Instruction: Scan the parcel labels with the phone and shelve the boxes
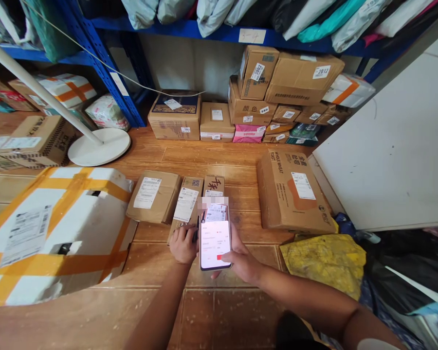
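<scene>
My right hand (243, 260) holds a smartphone (213, 245) upright, its thumb on the lower right of the lit screen by a red button. The upper screen shows a shipping label. Close to the phone's left edge, my left hand (184, 244) is curled shut, and a small dark object peeks out by its thumb, too hidden to name. Beyond the hands lie a narrow carton (186, 201) with a white label, a slim carton (214, 183) with handwritten characters, partly covered by the phone, and a squarish labelled carton (154, 197).
A big white foam box (105, 214) with orange tape fills the left. To the right are a toast carton (288, 189), a yellow sack (324, 262) and dark bags. Blue shelving (186, 28) holds bags above stacked parcels (302, 78). A white stand base (99, 147) is on the floor.
</scene>
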Demonstrator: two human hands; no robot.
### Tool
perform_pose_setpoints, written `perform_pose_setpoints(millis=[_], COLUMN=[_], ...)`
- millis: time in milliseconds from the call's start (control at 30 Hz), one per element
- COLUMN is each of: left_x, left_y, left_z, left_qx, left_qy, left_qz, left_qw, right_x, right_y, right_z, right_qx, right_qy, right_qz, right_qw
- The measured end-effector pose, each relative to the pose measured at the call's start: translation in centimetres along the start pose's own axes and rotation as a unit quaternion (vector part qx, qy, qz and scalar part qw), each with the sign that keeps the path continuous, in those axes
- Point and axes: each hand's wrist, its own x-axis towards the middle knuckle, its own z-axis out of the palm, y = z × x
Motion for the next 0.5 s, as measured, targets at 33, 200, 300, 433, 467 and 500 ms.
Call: perform_pose_setpoints(millis=[33, 200, 300, 433, 467, 500], left_x=[0.0, -0.1, -0.3, -1.1, -1.3, -1.6], left_y=[0.0, 0.1, 0.2, -0.4, -0.6, -0.8], left_z=[0.0, 0.1, 0.3, 0.9, 1.1, 1.4], left_qx=[0.003, 0.01, 0.011, -0.019, -0.027, -0.034], left_qy=[-0.001, -0.01, -0.009, -0.023, -0.029, -0.036], left_qz=[-0.002, -0.012, -0.017, -0.03, -0.037, -0.044], left_qw=[1.0, 1.0, 1.0, 0.999, 0.999, 0.998], right_x=[-0.1, -0.5, -0.5, -0.8, -0.9, -1.0], right_y=[0.0, 0.0, 0.0, 0.5, 0.7, 1.0], right_z=[-0.1, -0.3, 0.0, 0.7, 0.8, 1.0], right_qx=[-0.005, -0.054, -0.062, -0.052, -0.047, -0.042], right_qy=[-0.004, -0.008, -0.001, -0.02, -0.034, -0.048], right_qz=[0.0, -0.007, -0.008, 0.005, 0.014, 0.023], right_qw=[1.0, 0.999, 0.998, 0.998, 0.998, 0.998])
